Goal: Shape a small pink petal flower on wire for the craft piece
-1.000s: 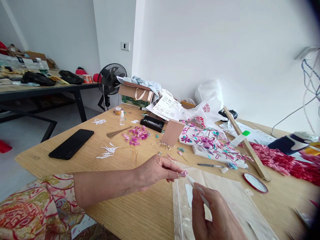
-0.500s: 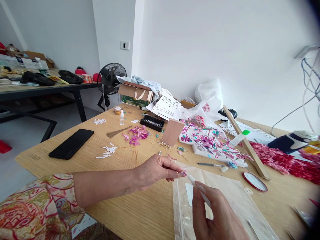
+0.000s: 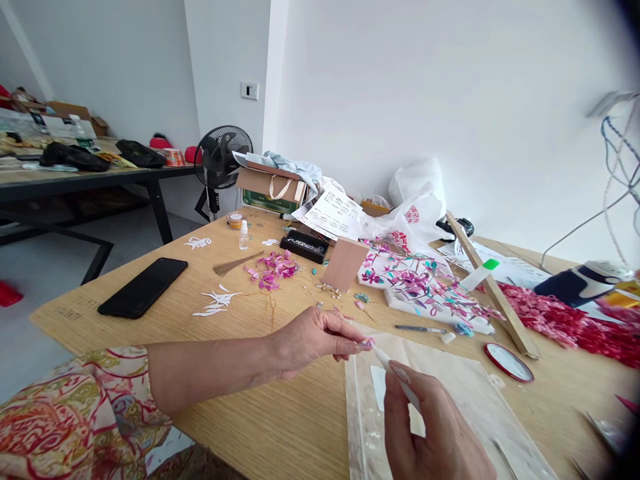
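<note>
My left hand [image 3: 320, 340] pinches a tiny pink and purple flower piece [image 3: 368, 343] between thumb and fingertips. Its exact shape is too small to make out. My right hand [image 3: 435, 420] is closed around a slim white pen-like tube [image 3: 403, 387], its pointed tip aimed at the flower piece and very close to it. Whether tip and piece touch, I cannot tell. Below both hands lies a translucent plastic sheet [image 3: 450, 373], with a small white card [image 3: 378, 387] on it, partly behind my right hand.
Magenta petals [image 3: 274, 268], white petal strips [image 3: 216, 301] and a black phone [image 3: 144, 288] lie to the left. Ahead stand a wooden block [image 3: 345, 264] and a black tray [image 3: 304, 247]. Finished flower sprays [image 3: 425, 280], a wooden bar [image 3: 500, 300] and a red-rimmed round lid [image 3: 509, 363] lie to the right.
The white tube's tip has drawn back slightly from the flower piece, down and to the right. My left hand has barely moved and keeps its pinch.
</note>
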The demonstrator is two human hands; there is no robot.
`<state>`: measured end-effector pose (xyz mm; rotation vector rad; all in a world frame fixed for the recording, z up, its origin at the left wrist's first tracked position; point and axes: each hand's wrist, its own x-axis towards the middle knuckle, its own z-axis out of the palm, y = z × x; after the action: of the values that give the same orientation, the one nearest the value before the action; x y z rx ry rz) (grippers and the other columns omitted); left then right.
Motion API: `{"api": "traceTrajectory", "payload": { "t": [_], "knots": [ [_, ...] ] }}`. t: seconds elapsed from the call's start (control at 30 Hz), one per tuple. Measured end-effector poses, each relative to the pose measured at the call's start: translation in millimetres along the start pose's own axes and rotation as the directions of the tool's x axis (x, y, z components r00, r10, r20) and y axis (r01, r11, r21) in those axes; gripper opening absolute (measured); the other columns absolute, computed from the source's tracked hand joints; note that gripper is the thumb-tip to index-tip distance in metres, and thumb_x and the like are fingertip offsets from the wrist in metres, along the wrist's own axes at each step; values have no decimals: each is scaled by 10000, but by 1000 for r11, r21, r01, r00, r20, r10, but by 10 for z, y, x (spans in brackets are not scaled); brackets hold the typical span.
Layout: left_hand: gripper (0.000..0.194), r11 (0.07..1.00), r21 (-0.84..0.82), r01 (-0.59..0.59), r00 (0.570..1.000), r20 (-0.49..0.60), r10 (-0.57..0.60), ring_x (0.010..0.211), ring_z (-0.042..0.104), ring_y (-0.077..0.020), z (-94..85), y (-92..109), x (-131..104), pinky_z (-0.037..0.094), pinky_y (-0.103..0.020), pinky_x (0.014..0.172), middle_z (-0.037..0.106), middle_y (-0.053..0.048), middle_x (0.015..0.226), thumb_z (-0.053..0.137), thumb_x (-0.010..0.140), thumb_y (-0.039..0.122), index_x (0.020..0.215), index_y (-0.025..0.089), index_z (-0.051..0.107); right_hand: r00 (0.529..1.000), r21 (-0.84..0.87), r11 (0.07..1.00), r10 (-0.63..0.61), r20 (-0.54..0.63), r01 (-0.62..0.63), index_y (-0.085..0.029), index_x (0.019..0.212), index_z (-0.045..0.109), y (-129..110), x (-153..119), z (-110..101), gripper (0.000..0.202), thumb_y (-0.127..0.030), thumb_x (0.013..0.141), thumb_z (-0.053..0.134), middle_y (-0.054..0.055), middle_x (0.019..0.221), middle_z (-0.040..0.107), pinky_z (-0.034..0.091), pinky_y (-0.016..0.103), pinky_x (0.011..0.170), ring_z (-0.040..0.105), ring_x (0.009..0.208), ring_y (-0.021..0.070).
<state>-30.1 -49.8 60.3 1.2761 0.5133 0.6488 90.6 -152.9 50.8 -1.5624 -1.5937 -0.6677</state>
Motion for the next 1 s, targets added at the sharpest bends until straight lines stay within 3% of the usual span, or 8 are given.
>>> {"api": "traceTrajectory", "payload": {
  "t": [0.4, 0.77, 1.0],
  "knots": [
    [144, 1000, -7, -4, 1000, 12, 4, 559, 433, -43, -15, -4, -9, 315, -183, 518, 511, 28, 647, 676, 603, 273, 712, 179, 679, 1000, -38, 999, 12, 7, -12, -166, 827, 546, 7, -9, 0, 148, -256, 822, 428, 34, 703, 637, 336, 198, 396, 574, 518, 97],
    [111, 998, -57, -8, 1000, 17, 9, 530, 454, -42, -23, -49, 21, 335, -191, 519, 527, 28, 623, 657, 602, 162, 709, 181, 680, 995, 155, 987, -55, 85, 42, -167, 886, 514, -4, -18, 40, 122, -178, 816, 415, 16, 683, 606, 402, 186, 495, 567, 592, 96],
    [111, 999, -47, -12, 1000, 17, 13, 537, 445, -38, -18, -28, 15, 323, -186, 514, 520, 28, 632, 661, 611, 194, 720, 181, 681, 996, 100, 993, -63, 57, 57, -171, 879, 518, 35, -3, 22, 112, -190, 813, 430, 18, 689, 603, 403, 184, 481, 564, 579, 96]
  ]
}}
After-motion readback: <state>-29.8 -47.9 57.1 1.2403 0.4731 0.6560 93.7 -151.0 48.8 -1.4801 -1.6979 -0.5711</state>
